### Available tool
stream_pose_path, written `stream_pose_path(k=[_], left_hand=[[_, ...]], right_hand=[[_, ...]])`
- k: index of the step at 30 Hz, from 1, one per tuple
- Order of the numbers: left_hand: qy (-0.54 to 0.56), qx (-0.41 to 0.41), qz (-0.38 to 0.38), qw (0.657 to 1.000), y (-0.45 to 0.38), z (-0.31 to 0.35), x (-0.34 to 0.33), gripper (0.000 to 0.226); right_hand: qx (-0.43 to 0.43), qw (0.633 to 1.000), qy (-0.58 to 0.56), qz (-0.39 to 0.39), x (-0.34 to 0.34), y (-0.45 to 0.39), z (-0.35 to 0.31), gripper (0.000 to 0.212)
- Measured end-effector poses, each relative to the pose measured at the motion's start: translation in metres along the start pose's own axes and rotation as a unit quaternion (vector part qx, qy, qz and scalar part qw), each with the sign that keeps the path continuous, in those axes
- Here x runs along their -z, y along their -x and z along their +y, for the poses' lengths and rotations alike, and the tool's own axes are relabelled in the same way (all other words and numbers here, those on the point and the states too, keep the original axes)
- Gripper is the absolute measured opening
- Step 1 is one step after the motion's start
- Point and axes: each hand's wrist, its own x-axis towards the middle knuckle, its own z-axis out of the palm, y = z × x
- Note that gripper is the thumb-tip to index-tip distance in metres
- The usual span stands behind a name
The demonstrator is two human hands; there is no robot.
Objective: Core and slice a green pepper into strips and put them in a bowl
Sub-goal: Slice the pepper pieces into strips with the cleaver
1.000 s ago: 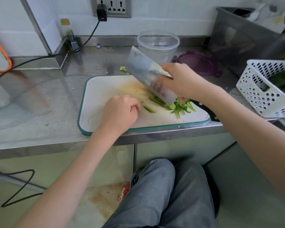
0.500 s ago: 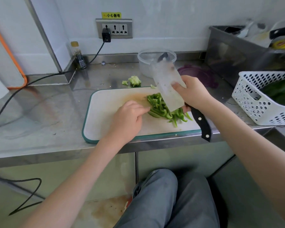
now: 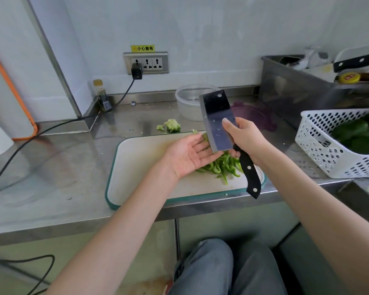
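A brushed stainless-steel counter (image 3: 51, 167) spans the view, with a white rectangular plastic cutting board edged in teal (image 3: 141, 167) lying flat near its front lip. Both forearms reach in from below. The right hand (image 3: 246, 139) holds a broad rectangular steel cleaver with a black riveted handle (image 3: 218, 122) raised above the board, fingers wrapped where blade meets handle and the thumb laid flat on the blade's face; the blade tilts up and away, the handle points down toward the counter edge. The left hand (image 3: 190, 155) hovers palm-up, fingers straight and loosely spread, gripping nothing, its fingertips at the cleaver's lower edge. Just under both hands a loose heap of thin, curved green pepper strips (image 3: 222, 167) rests on the board's right half, below the blade and apart from it. Behind the cleaver stands a round, clear plastic bowl (image 3: 188, 103), smooth-walled, on the counter beyond the board. Left of it, off the board, sits a small, pale, knobbly pepper core (image 3: 172, 125).
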Motion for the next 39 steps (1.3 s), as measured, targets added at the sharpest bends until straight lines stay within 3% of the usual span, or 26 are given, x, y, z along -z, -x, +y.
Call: stream_pose_path(k=[3,6,8,11,13,15,19,22,24,25,27,30,33,36,39], left_hand=[[-0.02,-0.001,0.014,1.0,-0.001,0.004,0.003,0.018],[-0.061,-0.023,0.03,0.997,-0.002,0.009,0.006,0.022],[-0.163,-0.067,0.059,0.983,-0.001,0.013,0.01,0.024],[-0.352,-0.129,0.064,0.925,0.004,0.017,0.017,0.035],[-0.377,-0.144,0.032,0.914,0.01,0.02,0.017,0.046],[-0.398,-0.192,0.054,0.896,0.017,0.024,0.018,0.049],[-0.437,-0.425,0.244,0.754,0.03,0.03,0.03,0.032],[-0.443,-0.563,0.255,0.65,0.044,0.034,0.024,0.02],[-0.512,-0.6,0.206,0.579,0.051,0.038,0.01,0.016],[-0.558,-0.594,0.148,0.561,0.052,0.04,0.002,0.016],[-0.643,-0.506,0.0,0.575,0.047,0.041,-0.01,0.022],[-0.735,-0.36,-0.123,0.561,0.027,0.028,-0.023,0.035],[-0.797,-0.27,-0.169,0.513,0.01,0.014,-0.027,0.046],[-0.855,-0.22,-0.15,0.446,0.0,0.015,-0.027,0.049],[-0.864,-0.147,-0.117,0.467,-0.011,0.026,-0.024,0.058]], right_hand=[[-0.003,1.0,0.008,0.003,0.004,-0.004,0.004,0.033],[0.029,0.998,0.056,0.018,0.007,-0.008,0.0,0.049],[0.062,0.991,0.112,0.035,0.011,-0.008,-0.007,0.046],[0.106,0.974,0.19,0.064,0.017,0.003,-0.019,0.03],[0.163,0.926,0.319,0.118,0.017,0.013,-0.025,0.025],[0.216,0.856,0.439,0.168,0.018,0.022,-0.023,0.021],[0.294,0.789,0.516,0.158,0.026,0.034,-0.005,0.031],[0.288,0.775,0.548,0.127,0.028,0.041,0.003,0.051],[0.276,0.783,0.54,0.141,0.027,0.044,0.003,0.048],[0.279,0.786,0.53,0.153,0.026,0.044,0.003,0.04],[0.294,0.786,0.519,0.165,0.024,0.044,0.004,0.03],[0.301,0.791,0.502,0.176,0.022,0.044,0.007,0.037],[0.299,0.799,0.491,0.175,0.025,0.045,0.006,0.054],[0.305,0.799,0.491,0.167,0.029,0.046,0.012,0.064],[0.291,0.793,0.511,0.16,0.031,0.049,0.015,0.067]])
